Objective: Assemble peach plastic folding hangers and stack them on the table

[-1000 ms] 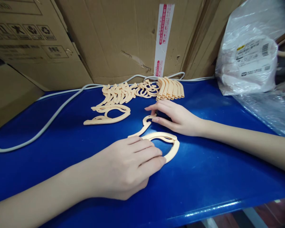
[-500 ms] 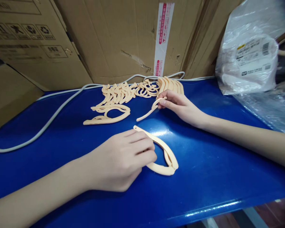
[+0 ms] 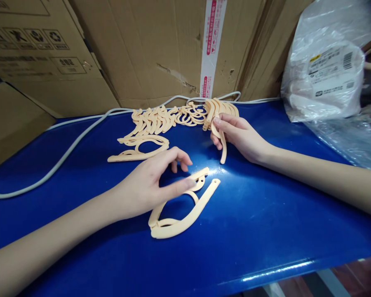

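My left hand [image 3: 154, 177] hovers over a beige folding hanger [image 3: 185, 218] on the blue table, its fingers apart. The thumb overlaps one end of that hanger; whether it presses on it I cannot tell. The hanger's two arms are folded towards each other, their free ends pointing away to the right. In my right hand [image 3: 238, 134] a slim curved hanger piece [image 3: 223, 148] is pinched between thumb and fingers, with its long end hanging down. Just behind that hand stands a row of curved hanger arms [image 3: 225, 108]. Another folded hanger [image 3: 142, 156] lies beyond my left hand.
Several beige hanger parts [image 3: 153, 119] and hooks [image 3: 190, 114] are lined up at the back of the table [image 3: 266, 231]. A white cable [image 3: 71, 150] runs behind them along cardboard boxes [image 3: 160, 49]. Clear plastic bags [image 3: 324, 82] sit at the right.
The near folded hanger has turned round, its joined end now at the left. My left hand has loosened its fingers from it. In my right hand the hanger piece has swung to point downward.
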The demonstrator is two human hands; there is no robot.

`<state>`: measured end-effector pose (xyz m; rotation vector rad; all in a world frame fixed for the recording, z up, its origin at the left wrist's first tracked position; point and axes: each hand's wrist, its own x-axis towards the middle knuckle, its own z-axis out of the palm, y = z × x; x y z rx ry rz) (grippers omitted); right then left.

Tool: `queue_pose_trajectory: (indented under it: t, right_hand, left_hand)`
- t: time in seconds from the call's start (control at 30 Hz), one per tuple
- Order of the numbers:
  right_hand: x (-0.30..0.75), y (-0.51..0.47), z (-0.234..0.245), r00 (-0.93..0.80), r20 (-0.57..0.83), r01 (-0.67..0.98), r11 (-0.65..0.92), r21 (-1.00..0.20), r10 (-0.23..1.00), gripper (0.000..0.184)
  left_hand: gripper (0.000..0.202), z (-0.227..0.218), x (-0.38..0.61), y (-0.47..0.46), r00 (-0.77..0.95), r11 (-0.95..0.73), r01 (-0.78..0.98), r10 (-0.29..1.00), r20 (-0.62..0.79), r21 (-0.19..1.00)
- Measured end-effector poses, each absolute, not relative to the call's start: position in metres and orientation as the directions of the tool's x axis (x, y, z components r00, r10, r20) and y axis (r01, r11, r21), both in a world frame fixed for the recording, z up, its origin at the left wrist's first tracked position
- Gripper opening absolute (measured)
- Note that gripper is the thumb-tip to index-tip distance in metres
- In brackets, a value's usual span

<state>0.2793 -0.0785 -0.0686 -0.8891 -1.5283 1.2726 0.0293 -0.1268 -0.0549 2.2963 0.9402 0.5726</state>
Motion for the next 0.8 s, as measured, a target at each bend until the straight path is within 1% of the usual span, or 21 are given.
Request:
queue_pose_trajectory:
  t: [0.07,0.13,0.23,0.3,0.4,0.47,0.53,0.6,0.7,0.8]
  right_hand:
    - [0.278,-0.08,-0.067,-0.341,0.212,0.031,0.236,-0.971,0.916,0.026]
    - [0.277,-0.082,-0.066,-0.397,0.217,0.095,0.275,-0.957,0.892,0.028]
    - [0.276,-0.087,-0.064,-0.478,0.229,0.24,0.377,-0.894,0.848,0.037]
    - [0.275,-0.093,-0.063,-0.496,0.283,0.364,0.492,-0.791,0.821,0.038]
    - [0.274,-0.102,-0.064,-0.541,0.377,0.524,0.652,-0.548,0.752,0.034]
    - [0.274,-0.107,-0.065,-0.597,0.4,0.567,0.718,-0.404,0.696,0.032]
    - [0.274,-0.109,-0.065,-0.642,0.405,0.561,0.759,-0.331,0.651,0.032]
    - [0.275,-0.109,-0.064,-0.658,0.406,0.549,0.773,-0.318,0.634,0.033]
    - [0.275,-0.109,-0.062,-0.651,0.415,0.539,0.772,-0.336,0.635,0.034]
    - [0.275,-0.108,-0.062,-0.645,0.423,0.533,0.772,-0.347,0.636,0.036]
  left_hand:
    - [0.034,-0.054,0.029,-0.127,0.734,-0.647,0.449,0.66,0.159,0.616]
    - [0.032,-0.054,0.027,-0.127,0.787,-0.695,0.42,0.599,0.145,0.584]
    - [0.033,-0.053,0.025,-0.124,0.819,-0.69,0.396,0.563,0.105,0.606]
    - [0.033,-0.053,0.022,-0.12,0.818,-0.654,0.386,0.569,0.086,0.65]
    - [0.027,-0.053,0.02,-0.114,0.799,-0.581,0.378,0.599,0.064,0.721]
    - [0.024,-0.053,0.02,-0.111,0.787,-0.548,0.388,0.616,0.044,0.741]
    - [0.021,-0.053,0.022,-0.109,0.768,-0.546,0.394,0.637,0.061,0.74]
    - [0.018,-0.054,0.023,-0.109,0.746,-0.565,0.386,0.656,0.114,0.729]
    - [0.016,-0.057,0.025,-0.11,0.725,-0.609,0.378,0.663,0.186,0.697]
    - [0.02,-0.058,0.026,-0.112,0.69,-0.667,0.417,0.674,0.263,0.617]
